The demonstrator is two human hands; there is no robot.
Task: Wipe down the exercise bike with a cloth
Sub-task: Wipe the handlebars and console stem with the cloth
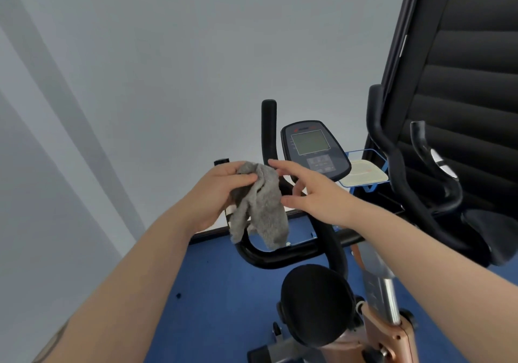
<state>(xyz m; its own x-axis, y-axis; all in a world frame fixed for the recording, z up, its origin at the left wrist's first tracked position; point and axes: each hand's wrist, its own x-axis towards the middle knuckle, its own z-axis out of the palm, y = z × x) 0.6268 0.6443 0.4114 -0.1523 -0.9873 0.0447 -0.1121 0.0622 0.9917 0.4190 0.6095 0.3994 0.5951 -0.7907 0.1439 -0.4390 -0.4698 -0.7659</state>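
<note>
A grey cloth [262, 208] hangs crumpled from my left hand [221, 188], which grips its top between thumb and fingers. My right hand [311, 191] is beside the cloth with fingers spread and straight, its fingertips near the cloth's upper right edge; whether they touch it I cannot tell. Both hands are above the exercise bike's black handlebar [269, 256]. The bike's console [315, 149] with a grey screen stands just behind my right hand. A round black pad [316, 303] sits below on the copper-coloured frame [389, 332].
A blue tray holding a pale pad [364, 176] is fixed right of the console. More black handlebars [392, 149] and a large black ribbed panel [462, 82] fill the right side. Blue floor [213, 292] lies below, a white wall on the left.
</note>
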